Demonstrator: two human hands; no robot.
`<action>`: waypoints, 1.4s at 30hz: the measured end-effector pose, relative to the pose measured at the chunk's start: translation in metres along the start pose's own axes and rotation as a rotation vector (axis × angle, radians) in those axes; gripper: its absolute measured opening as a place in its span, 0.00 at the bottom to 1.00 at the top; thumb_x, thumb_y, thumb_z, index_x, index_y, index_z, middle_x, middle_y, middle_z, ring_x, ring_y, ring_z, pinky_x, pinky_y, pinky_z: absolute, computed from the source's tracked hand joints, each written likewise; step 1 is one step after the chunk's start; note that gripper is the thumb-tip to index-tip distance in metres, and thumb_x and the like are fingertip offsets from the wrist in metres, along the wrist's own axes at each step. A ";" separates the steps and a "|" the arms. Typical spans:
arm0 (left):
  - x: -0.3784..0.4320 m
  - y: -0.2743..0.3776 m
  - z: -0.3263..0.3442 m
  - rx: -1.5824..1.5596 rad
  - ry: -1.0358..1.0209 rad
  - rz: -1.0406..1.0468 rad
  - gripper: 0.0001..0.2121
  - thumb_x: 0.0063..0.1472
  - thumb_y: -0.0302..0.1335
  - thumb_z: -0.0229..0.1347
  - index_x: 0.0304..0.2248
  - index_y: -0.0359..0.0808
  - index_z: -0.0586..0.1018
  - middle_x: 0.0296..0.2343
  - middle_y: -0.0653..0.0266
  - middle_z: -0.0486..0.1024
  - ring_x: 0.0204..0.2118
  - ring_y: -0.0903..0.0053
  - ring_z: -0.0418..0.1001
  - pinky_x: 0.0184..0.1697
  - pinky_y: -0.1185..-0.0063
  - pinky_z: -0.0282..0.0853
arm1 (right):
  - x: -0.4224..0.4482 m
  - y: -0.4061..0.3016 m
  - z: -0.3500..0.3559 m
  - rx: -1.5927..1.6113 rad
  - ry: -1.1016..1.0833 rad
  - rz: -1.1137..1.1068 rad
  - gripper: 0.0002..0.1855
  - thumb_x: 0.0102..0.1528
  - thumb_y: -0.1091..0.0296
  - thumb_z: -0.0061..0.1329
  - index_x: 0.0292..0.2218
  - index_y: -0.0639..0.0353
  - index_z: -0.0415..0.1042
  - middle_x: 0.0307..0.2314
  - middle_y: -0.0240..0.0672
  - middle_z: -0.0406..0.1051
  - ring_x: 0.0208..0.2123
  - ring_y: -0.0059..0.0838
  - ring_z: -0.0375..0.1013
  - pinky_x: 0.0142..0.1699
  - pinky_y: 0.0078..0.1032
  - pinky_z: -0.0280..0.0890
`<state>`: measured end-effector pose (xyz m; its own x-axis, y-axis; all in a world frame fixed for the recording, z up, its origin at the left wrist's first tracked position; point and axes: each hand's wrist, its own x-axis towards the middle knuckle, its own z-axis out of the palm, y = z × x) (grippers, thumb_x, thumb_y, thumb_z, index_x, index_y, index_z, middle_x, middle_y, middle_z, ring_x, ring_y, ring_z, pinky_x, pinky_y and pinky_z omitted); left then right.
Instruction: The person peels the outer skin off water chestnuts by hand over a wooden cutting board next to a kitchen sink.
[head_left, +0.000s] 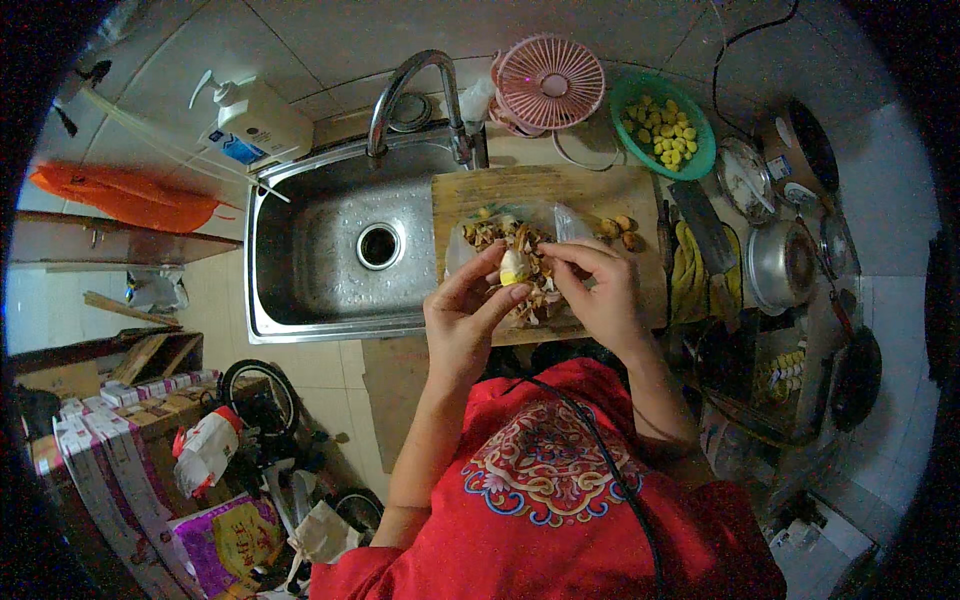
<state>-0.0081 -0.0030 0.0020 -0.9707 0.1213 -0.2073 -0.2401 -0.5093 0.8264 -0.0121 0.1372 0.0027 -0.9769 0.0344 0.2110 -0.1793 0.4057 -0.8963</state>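
My left hand holds a partly peeled nut, likely a chestnut, pale on top and yellow below, between thumb and fingers. Close at its right, the thumb and index finger of my right hand are pinched together by the nut's upper side; whether a bit of peel is between them, I cannot tell. Under both hands, brown shell pieces lie heaped on a clear plastic bag on the wooden cutting board. Several brown unpeeled nuts sit on the board to the right. Peeled yellow ones fill part of a green plastic basket behind.
Left of the board is a steel sink with a curved faucet. A pink fan stands behind the board. To the right are a cleaver, yellow-green gloves and a metal pot.
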 end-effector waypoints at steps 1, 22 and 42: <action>-0.001 0.001 0.001 0.077 0.010 0.018 0.19 0.42 0.14 0.50 0.37 0.25 0.63 0.33 0.58 0.65 0.34 0.77 0.65 0.36 0.82 0.63 | 0.001 -0.005 -0.002 0.001 -0.001 0.000 0.08 0.38 0.76 0.45 0.26 0.65 0.67 0.20 0.39 0.66 0.23 0.30 0.66 0.29 0.21 0.60; -0.014 0.001 0.012 0.323 0.013 0.147 0.17 0.42 0.16 0.51 0.35 0.26 0.65 0.30 0.60 0.66 0.30 0.80 0.66 0.33 0.86 0.63 | -0.002 -0.026 -0.003 -0.168 0.068 -0.335 0.09 0.33 0.78 0.47 0.22 0.65 0.64 0.20 0.39 0.65 0.22 0.31 0.66 0.27 0.19 0.61; -0.005 0.008 -0.001 -0.445 -0.154 -0.270 0.15 0.45 0.19 0.48 0.36 0.30 0.65 0.35 0.56 0.64 0.35 0.73 0.65 0.39 0.80 0.62 | -0.006 -0.004 -0.007 0.274 -0.047 0.281 0.04 0.41 0.75 0.43 0.23 0.66 0.64 0.18 0.30 0.65 0.22 0.15 0.61 0.29 0.14 0.58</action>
<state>-0.0052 -0.0085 0.0092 -0.8723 0.4046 -0.2745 -0.4883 -0.7502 0.4457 -0.0044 0.1413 0.0075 -0.9954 0.0652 -0.0696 0.0775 0.1269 -0.9889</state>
